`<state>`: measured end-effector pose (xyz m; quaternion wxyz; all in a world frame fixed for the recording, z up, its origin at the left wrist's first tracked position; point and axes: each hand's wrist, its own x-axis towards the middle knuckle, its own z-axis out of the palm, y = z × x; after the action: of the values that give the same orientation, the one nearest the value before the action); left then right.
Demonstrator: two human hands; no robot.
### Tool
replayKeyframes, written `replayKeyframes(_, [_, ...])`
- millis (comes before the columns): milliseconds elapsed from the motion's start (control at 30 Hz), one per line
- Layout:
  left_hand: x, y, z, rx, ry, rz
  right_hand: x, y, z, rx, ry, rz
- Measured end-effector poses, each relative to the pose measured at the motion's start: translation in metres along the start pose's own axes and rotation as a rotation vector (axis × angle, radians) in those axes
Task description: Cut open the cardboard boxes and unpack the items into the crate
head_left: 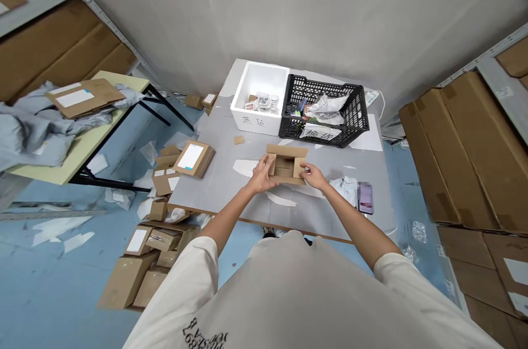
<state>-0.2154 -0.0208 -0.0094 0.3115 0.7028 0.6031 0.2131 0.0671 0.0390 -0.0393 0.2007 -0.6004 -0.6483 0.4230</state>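
Between my hands on the grey table is a small brown cardboard box [284, 164] with its flaps up and its inside showing. My left hand [261, 174] grips the box's left side, fingers on the upper edge and thumb toward the near flap. With its fingers pinched at the right end flap, my right hand [312, 176] holds the other side. Torn white paper [281, 200] lies on the table around and under the box. A small cardboard scrap [238, 140] rests beyond my left hand.
Behind the box stand a white foam box [259, 125] with small packets and a black plastic crate [355, 138] with bagged items. A closed labelled carton [203, 163] sits at the table's left edge, a phone [365, 197] at the right. Cartons [124, 277] are heaped on the floor.
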Motion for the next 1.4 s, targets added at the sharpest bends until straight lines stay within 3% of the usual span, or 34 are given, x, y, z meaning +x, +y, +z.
replayKeyframes(233, [0.000,-0.060,-0.062,-0.001,0.083,-0.113,0.063,-0.061,0.068,0.050,-0.065,-0.070])
replayKeyframes(433, [-0.002,-0.096,-0.079,0.048,0.139,-0.232,0.084,-0.083,0.103,0.102,-0.186,-0.053])
replayKeyframes(567, [-0.005,-0.095,-0.076,0.121,0.197,-0.241,0.084,-0.078,0.102,0.126,-0.192,-0.078])
replayKeyframes(733, [0.001,-0.058,-0.066,0.196,0.234,-0.068,0.070,-0.050,0.064,0.037,-0.130,-0.076])
replayKeyframes(833, [0.012,-0.025,-0.050,0.199,0.214,0.049,0.051,-0.024,0.028,-0.018,-0.066,-0.031])
replayKeyframes(967, [0.031,0.021,-0.012,0.181,0.145,0.159,0.017,0.021,-0.026,-0.062,0.044,0.067])
replayKeyframes(1200, [0.058,0.096,0.084,0.146,-0.157,0.275,-0.051,0.105,-0.109,-0.035,0.186,0.139])
replayKeyframes(1400, [0.066,0.138,0.167,0.080,-0.374,0.239,-0.085,0.154,-0.152,0.119,0.344,0.208])
